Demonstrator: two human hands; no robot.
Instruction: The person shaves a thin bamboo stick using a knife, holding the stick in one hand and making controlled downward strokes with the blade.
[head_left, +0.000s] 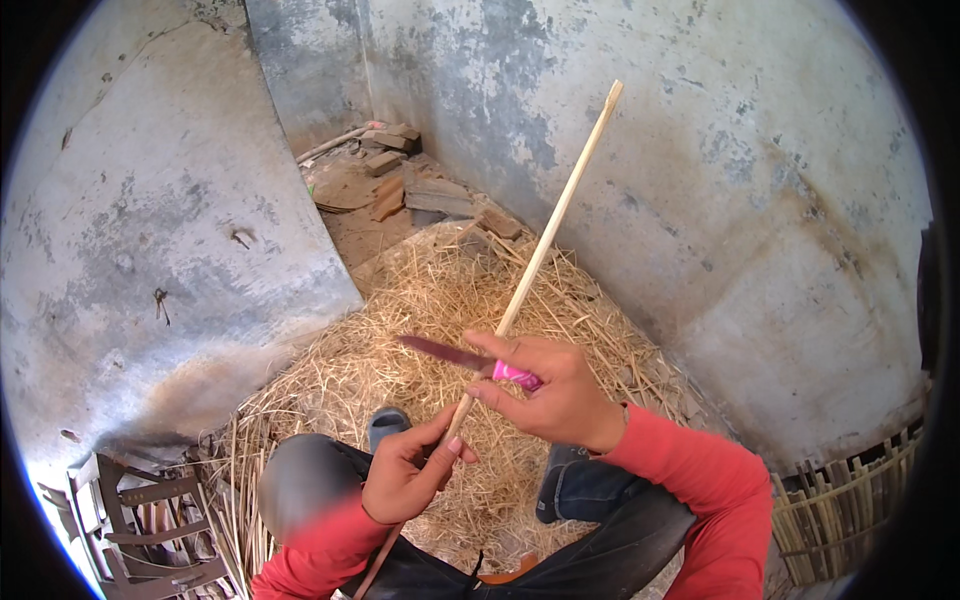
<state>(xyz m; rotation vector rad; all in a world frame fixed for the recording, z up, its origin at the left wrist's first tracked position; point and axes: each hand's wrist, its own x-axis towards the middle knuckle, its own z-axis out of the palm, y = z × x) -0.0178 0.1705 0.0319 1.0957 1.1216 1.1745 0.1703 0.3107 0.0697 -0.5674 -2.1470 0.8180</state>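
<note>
A long pale strip of split wood or bamboo (556, 218) slants from my lap up toward the far right. My left hand (412, 466) is closed around its lower part, with the thumb lying along it. In my right hand (556, 391) is a knife (445, 352) with a pink patterned handle and a dark, rusty-looking blade. That blade lies across the strip just above my left hand and points left. My right index finger and thumb reach to the strip around the blade. Where the edge meets the wood is partly hidden by my fingers.
Dry straw-like shavings (420, 270) cover the floor before me. Bricks and rubble (395, 150) lie in the far corner. A broken wooden frame (150, 530) stands at lower left, a slatted basket (845, 510) at lower right. Weathered walls (760, 200) rise on both sides.
</note>
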